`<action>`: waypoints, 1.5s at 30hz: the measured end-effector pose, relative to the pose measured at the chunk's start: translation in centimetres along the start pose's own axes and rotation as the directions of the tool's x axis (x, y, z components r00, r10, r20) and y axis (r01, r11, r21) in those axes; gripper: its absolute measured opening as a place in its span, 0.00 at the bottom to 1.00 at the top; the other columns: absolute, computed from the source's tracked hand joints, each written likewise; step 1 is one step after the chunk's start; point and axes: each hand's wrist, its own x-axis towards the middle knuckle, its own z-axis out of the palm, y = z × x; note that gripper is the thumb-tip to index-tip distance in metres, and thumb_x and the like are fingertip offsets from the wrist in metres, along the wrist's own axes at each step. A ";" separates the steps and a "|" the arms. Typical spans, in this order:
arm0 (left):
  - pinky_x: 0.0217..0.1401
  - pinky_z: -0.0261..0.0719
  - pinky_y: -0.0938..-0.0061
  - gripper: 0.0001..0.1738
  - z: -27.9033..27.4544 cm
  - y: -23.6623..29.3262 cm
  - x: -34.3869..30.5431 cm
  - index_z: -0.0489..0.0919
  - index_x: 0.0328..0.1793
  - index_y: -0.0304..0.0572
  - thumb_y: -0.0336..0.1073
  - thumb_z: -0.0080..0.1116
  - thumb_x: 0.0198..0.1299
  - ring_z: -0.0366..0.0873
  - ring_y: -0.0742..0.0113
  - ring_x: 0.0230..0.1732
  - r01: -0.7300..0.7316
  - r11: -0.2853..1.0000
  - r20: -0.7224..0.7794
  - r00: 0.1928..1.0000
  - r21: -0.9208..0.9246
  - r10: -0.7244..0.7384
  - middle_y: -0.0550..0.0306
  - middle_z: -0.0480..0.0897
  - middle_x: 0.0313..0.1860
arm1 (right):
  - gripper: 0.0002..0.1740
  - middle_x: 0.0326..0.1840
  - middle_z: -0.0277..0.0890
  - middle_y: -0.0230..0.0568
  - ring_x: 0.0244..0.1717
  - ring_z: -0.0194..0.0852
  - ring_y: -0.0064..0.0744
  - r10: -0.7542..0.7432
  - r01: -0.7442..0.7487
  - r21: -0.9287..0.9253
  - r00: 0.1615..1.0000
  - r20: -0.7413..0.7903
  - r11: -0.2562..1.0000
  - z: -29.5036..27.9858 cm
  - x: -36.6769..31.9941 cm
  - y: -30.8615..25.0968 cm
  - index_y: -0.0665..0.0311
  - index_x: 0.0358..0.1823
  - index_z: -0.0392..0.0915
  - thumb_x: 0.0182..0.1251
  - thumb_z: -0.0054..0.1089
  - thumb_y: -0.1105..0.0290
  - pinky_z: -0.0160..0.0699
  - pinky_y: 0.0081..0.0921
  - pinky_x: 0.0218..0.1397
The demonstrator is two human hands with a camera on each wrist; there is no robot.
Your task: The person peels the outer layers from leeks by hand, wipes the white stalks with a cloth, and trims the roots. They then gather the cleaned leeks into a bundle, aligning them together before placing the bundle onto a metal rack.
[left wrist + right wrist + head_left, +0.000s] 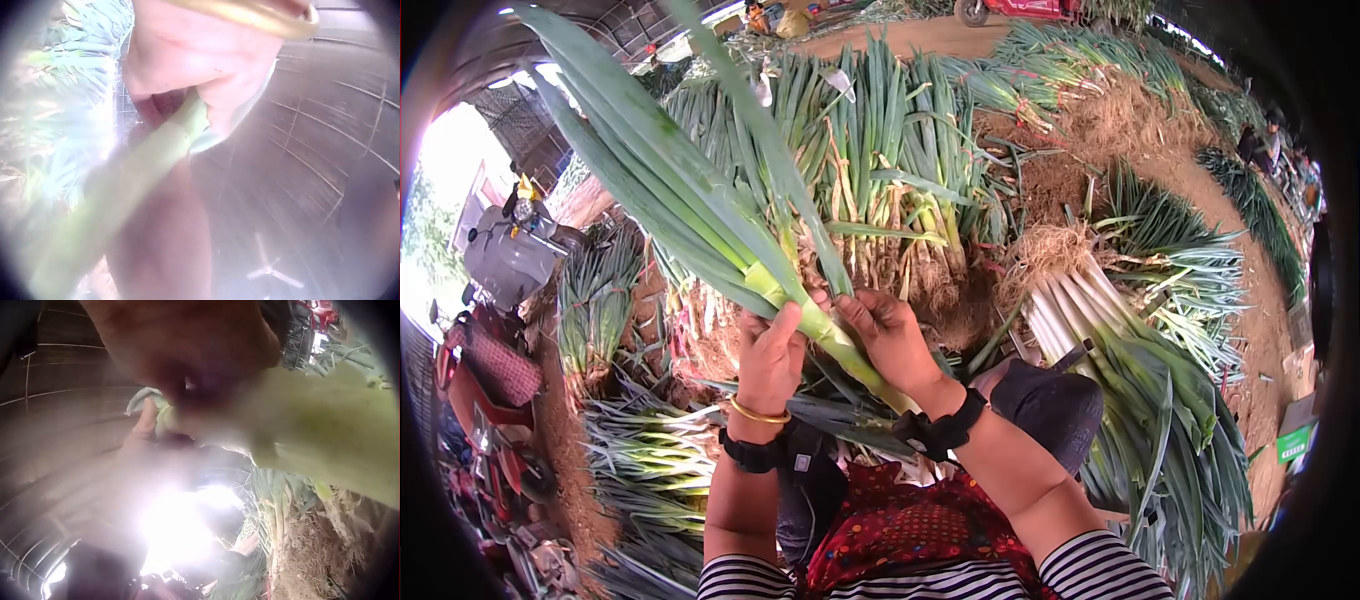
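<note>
A large green onion stalk [840, 345] lies diagonally across the head view, its leaves fanning to the upper left. My left hand [770, 365], with a gold bangle at the wrist, grips the stalk where the leaves begin. Just to its right, my right hand [897, 340] pinches the lower end of a long separate leaf [785, 170] beside the stalk. In the left wrist view the left hand [203, 62] curls round the pale stalk [125, 181]. The right wrist view shows the right hand [187, 347] close above the blurred stalk [331, 425]; its fingertips are hidden.
Upright onion bundles [880, 150] stand ahead. A bundle with white stems [1070, 310] lies at the right, roots towards the middle, and more onions [650, 450] lie at the lower left. A red motorbike [495, 400] and a grey scooter [508, 255] are at the far left.
</note>
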 end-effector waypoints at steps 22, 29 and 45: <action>0.28 0.63 0.81 0.32 1.0 1.6 0.9 0.54 0.72 0.47 0.46 0.47 0.65 0.61 0.79 0.25 -0.147 0.983 -0.046 0.989 -0.113 0.143 0.65 0.67 0.31 | 0.13 0.20 0.55 0.24 0.17 0.49 0.19 0.517 -0.314 0.856 0.853 0.065 0.410 -2.6 0.2 1.6 0.59 0.36 0.65 0.72 0.40 0.58 0.50 0.17 0.18; 0.24 0.60 0.84 0.30 -2.1 5.4 1.8 0.58 0.69 0.45 0.43 0.51 0.63 0.58 0.80 0.21 -0.270 0.961 -0.175 0.951 -0.064 0.255 0.65 0.67 0.27 | 0.14 0.18 0.58 0.24 0.17 0.51 0.14 0.441 -0.322 0.439 0.875 -0.200 0.839 -7.4 -3.6 6.2 0.66 0.34 0.70 0.69 0.47 0.61 0.45 0.16 0.19; 0.21 0.61 0.83 0.25 -7.3 17.5 3.3 0.62 0.58 0.26 0.43 0.44 0.67 0.59 0.76 0.23 -0.254 0.906 0.175 0.929 -0.339 0.326 0.52 0.71 0.39 | 0.21 0.42 0.75 0.57 0.47 0.74 0.52 0.743 0.003 -0.988 0.658 0.117 0.154 -16.8 -12.9 16.4 0.59 0.51 0.72 0.62 0.46 0.56 0.69 0.48 0.51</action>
